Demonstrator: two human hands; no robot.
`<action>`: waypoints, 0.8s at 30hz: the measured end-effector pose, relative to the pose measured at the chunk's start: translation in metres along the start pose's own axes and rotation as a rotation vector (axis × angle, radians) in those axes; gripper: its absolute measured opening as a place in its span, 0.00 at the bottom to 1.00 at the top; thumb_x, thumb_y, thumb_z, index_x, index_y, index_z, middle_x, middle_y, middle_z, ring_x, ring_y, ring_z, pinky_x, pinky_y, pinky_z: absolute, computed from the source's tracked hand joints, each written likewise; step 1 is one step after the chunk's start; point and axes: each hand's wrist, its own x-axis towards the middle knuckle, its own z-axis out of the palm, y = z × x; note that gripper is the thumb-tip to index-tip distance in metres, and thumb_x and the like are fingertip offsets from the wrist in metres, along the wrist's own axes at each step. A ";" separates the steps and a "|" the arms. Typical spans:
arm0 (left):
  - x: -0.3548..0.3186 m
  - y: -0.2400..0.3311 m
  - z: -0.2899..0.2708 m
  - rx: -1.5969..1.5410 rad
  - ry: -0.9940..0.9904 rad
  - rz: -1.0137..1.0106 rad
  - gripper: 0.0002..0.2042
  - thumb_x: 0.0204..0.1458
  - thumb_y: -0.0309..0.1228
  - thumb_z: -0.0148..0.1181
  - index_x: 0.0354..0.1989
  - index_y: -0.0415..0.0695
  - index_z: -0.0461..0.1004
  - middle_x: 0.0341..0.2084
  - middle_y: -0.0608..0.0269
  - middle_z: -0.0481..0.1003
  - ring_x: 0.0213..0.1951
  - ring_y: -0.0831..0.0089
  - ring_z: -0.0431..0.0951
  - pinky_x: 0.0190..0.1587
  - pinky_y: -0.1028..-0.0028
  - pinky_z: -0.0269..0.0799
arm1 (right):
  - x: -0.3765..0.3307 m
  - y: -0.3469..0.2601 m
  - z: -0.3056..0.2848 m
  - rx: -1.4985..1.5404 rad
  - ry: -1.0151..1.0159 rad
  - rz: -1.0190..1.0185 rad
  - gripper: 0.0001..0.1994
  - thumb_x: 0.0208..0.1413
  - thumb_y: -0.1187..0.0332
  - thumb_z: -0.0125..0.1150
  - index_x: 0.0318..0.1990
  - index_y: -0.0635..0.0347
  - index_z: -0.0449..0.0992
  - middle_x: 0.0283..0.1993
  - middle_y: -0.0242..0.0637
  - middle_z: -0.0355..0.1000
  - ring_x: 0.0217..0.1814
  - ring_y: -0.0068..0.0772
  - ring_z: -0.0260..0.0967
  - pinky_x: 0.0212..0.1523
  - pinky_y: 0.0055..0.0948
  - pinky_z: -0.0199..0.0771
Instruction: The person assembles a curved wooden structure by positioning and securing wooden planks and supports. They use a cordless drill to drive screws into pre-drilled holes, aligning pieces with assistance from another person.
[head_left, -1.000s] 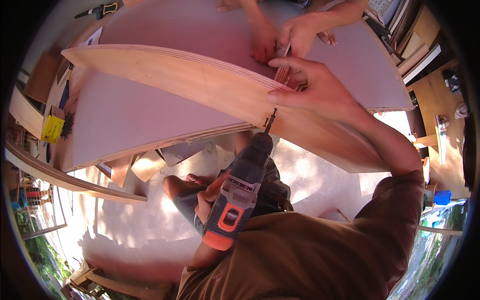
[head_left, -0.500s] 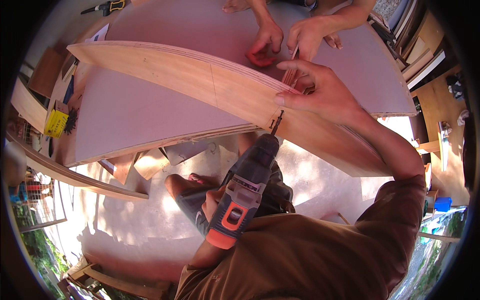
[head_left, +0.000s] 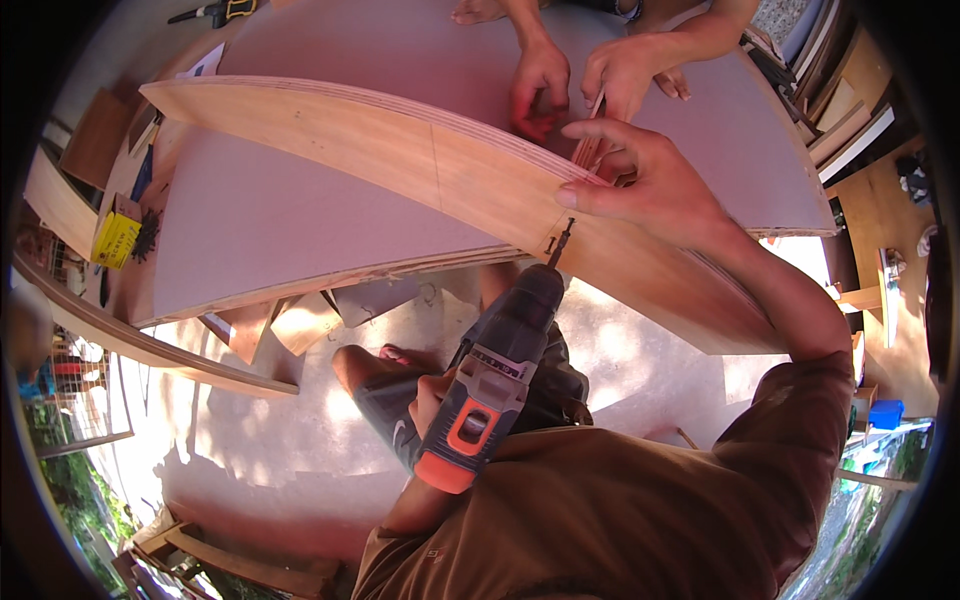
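Plywood, bent into a long curved rib [head_left: 400, 160], stands on edge across the pink panel [head_left: 300, 230], running from far left to near right. My right hand [head_left: 650, 185] presses on its top edge, thumb down the near face, fingers spread flat rather than clenched. My left hand [head_left: 425, 395] is wrapped tight round the grip of the drill [head_left: 495, 375], whose bit touches the rib's near face just below that thumb. A co-worker's two hands [head_left: 580, 80] hold the far side; one pinches a thin wooden strip [head_left: 592, 130]. The rib looks stiff along its length yet springy and light, its layered edge likely to splinter, so a hold close beside the bit seems best. A yellow box [head_left: 115, 235] lies far left.
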 end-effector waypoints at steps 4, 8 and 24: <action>0.003 0.005 0.001 0.027 0.026 0.108 0.22 0.52 0.31 0.76 0.50 0.35 0.73 0.43 0.58 0.79 0.42 0.67 0.81 0.43 0.71 0.76 | 0.000 0.001 0.001 0.017 0.002 -0.004 0.37 0.59 0.54 0.76 0.70 0.63 0.69 0.37 0.35 0.80 0.43 0.21 0.74 0.48 0.26 0.71; 0.006 0.006 0.001 0.030 0.026 0.115 0.23 0.53 0.31 0.76 0.51 0.32 0.72 0.44 0.57 0.78 0.43 0.65 0.81 0.43 0.70 0.75 | 0.001 0.002 -0.001 0.025 -0.010 0.007 0.41 0.55 0.48 0.77 0.67 0.68 0.71 0.44 0.44 0.80 0.49 0.31 0.78 0.52 0.32 0.76; -0.003 -0.005 0.009 -0.165 0.011 -0.014 0.19 0.56 0.35 0.69 0.49 0.37 0.71 0.38 0.62 0.78 0.37 0.77 0.81 0.33 0.81 0.73 | 0.005 0.017 -0.005 0.349 0.026 0.049 0.26 0.71 0.46 0.60 0.60 0.61 0.75 0.44 0.37 0.79 0.45 0.25 0.74 0.49 0.29 0.76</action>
